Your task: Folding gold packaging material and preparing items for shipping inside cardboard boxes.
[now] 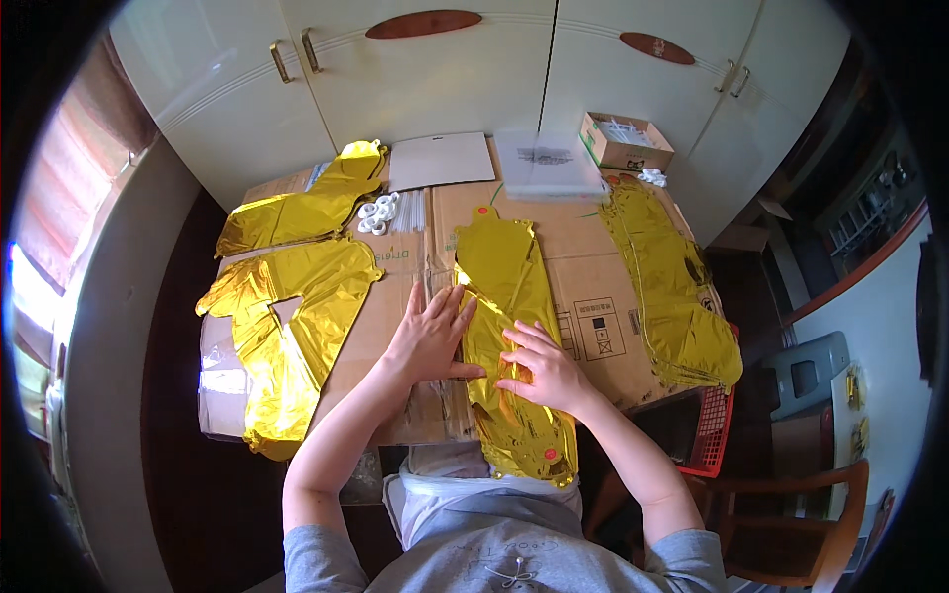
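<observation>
A flat gold foil balloon (494, 252) lies lengthwise in front of me on the cardboard, its near end hanging over the table's edge by my lap. My left hand (432, 336) rests at its left edge with fingers spread, partly on the cardboard. Flat on the foil's right side lies my right hand (541, 366), fingers apart. Neither hand grips anything. Small red dots mark the balloon's far and near ends. More gold foil balloons lie around: one shaped like a seven or four (297, 326) at left, another (297, 212) behind it, and one (667, 287) at right.
Cardboard (583, 267) covers the table. At the back are white ribbon rolls (377, 212), clear straws (408, 211), a pale board (442, 161), a plastic-wrapped stack (549, 166) and a small box (627, 141). A red basket (710, 435) and wooden chair (791, 534) stand at right.
</observation>
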